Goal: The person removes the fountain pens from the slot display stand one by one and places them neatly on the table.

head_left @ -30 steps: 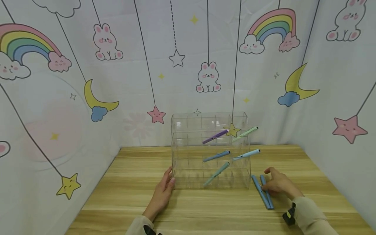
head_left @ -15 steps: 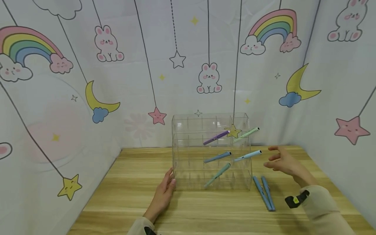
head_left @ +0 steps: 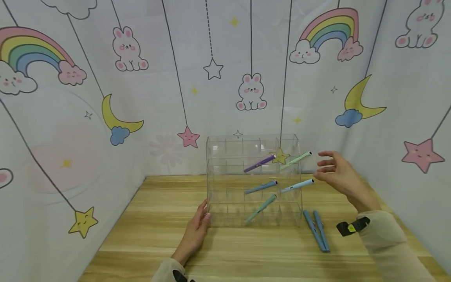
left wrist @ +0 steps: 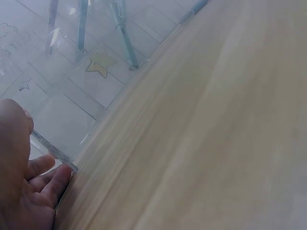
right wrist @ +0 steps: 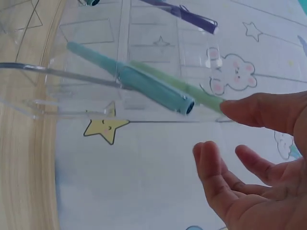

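A clear acrylic rack [head_left: 225, 196] with rows of compartments stands on the table. My left hand [head_left: 194, 231] holds its lower left side edge, thumb in front. Several pens slant out of the rack: a purple pen [head_left: 260, 163], a light green pen [head_left: 297, 159], a dusty blue pen [head_left: 261, 187], a light blue pen [head_left: 297, 185] and a grey-green pen [head_left: 261, 208]. My right hand [head_left: 340, 174] hovers right of the rack, fingers spread and holding nothing. In the right wrist view, the thumb lies by the end of the light green pen [right wrist: 204, 98]; contact is unclear.
Two blue pens [head_left: 313, 231] lie side by side on the wooden table [head_left: 246, 254], to the right of the rack. A white curtain [head_left: 158, 98] with printed rabbits, stars and rainbows surrounds the table at the back and sides.
My right hand has left the two blue pens on the table and risen to the height of the upper pens. My left hand has stayed at the rack's edge.
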Available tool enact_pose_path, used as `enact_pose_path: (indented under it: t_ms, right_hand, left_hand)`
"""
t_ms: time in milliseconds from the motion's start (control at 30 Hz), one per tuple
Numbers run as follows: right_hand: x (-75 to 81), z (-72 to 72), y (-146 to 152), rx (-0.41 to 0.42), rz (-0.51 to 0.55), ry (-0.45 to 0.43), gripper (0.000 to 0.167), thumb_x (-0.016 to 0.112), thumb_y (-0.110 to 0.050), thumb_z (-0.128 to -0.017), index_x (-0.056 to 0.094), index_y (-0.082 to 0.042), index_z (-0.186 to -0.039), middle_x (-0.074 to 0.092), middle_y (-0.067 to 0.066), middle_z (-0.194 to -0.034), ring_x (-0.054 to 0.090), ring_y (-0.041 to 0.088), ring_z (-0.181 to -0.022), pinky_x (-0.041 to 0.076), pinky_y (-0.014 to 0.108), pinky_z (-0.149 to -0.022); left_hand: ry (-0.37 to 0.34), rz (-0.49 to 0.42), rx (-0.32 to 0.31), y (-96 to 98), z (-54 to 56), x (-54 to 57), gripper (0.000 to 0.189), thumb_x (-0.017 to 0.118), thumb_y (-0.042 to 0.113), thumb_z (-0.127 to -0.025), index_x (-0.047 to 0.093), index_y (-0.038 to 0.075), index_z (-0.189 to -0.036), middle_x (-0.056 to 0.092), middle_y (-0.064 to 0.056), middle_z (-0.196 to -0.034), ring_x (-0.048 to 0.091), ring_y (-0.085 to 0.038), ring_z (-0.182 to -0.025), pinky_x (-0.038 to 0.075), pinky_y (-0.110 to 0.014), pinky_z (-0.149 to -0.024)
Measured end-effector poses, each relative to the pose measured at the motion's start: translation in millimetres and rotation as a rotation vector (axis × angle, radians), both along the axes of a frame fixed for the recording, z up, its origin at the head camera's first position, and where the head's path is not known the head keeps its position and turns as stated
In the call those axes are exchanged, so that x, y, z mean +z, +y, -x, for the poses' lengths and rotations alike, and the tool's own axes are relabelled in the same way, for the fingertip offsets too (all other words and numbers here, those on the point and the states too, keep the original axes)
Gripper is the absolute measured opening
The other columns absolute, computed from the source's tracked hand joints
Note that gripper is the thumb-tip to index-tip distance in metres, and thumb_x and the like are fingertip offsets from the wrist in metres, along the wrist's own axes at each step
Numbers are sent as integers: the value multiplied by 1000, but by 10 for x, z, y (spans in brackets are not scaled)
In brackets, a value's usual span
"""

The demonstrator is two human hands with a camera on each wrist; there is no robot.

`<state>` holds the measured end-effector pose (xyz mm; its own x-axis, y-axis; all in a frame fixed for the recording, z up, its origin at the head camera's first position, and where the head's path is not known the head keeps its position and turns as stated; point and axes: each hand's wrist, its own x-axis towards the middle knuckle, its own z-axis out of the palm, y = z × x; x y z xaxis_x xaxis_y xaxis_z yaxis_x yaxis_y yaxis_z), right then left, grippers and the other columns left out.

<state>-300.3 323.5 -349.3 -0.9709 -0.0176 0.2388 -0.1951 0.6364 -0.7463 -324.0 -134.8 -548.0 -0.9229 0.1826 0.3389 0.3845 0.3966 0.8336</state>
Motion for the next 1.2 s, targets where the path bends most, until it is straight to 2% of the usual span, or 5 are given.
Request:
enact_pose_path:
  t_ms: [400, 700, 833, 967, 1200]
  right_hand:
    - [146, 75, -365, -21, -53, 236, 58, 72, -12, -100, 49, -3, -152, 64, 27, -139, 71, 43, -117, 50, 7, -78]
    - [171, 180, -539, -40, -59, 219, 48, 72, -21, -104, 58, -3, -146, 66, 26, -140, 71, 43, -118, 61, 59, -97]
    - [115, 236, -589, -80, -52, 298, 38, 74, -21, -103, 66, -3, -136, 73, 24, -129, 74, 40, -111, 65, 36, -91]
    - [50, 275, -621, -122, -36, 400, 29, 75, -17, -102, 72, -2, -127, 77, 22, -122, 76, 39, -105, 48, 1, -79]
    - [23, 282, -616, -175, -11, 480, 24, 74, -13, -102, 75, -4, -124, 79, 20, -117, 73, 14, -94, 44, -3, -75]
  left_hand:
    - [-18, -21, -22, 18, -4, 2, 54, 52, 25, -115, 38, 17, -167, 54, -35, -155, 65, -49, -134, 57, -58, -108]
    - [-20, -28, -20, -7, -5, 1, 54, 51, 26, -115, 38, 18, -167, 54, -36, -155, 62, -50, -138, 55, -60, -110]
    - [-20, -30, -17, -7, 4, -4, 54, 51, 27, -115, 38, 18, -167, 54, -36, -155, 62, -50, -138, 55, -60, -111]
    - [-21, -34, -20, -7, 5, -9, 54, 52, 27, -115, 38, 17, -166, 55, -36, -155, 64, -49, -136, 56, -59, -110]
    - [-13, -17, -13, -6, 8, -18, 54, 50, 27, -116, 38, 16, -167, 55, -36, -154, 64, -50, -136, 56, -59, -110]
